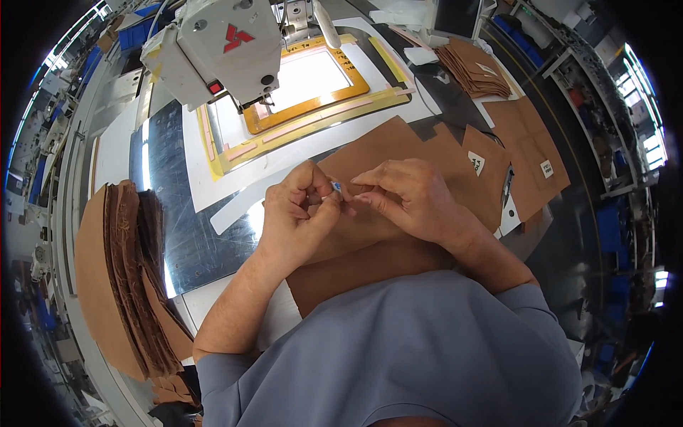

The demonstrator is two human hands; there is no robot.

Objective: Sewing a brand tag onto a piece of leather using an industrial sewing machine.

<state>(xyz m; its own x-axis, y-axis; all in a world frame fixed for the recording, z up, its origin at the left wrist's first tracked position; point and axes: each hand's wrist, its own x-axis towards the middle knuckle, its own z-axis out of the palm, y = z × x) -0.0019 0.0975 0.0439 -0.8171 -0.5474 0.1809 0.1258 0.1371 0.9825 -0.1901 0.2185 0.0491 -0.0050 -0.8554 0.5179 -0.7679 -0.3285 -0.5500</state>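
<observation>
In the middle of the head view, my left hand (299,213) pinches a small blue-and-white piece (336,186) between thumb and fingers; its kind is too small to tell. Just to its right is my right hand (416,199), thumb and forefinger drawn together close to that piece. Whatever those right fingertips hold, if anything, does not show. Both hands are above a large brown leather-like panel (388,146), which lies flat and reaches back toward my body. A second brown panel (370,267) shows nearer to me, partly under the first.
A white sewing machine head (228,53) stands ahead over an orange-edged frame (313,116) on a yellow-edged template (284,139). Thick brown panels are stacked (96,285) at the left. More brown pieces (469,67) lie far right, with labelled panels (526,149) nearer.
</observation>
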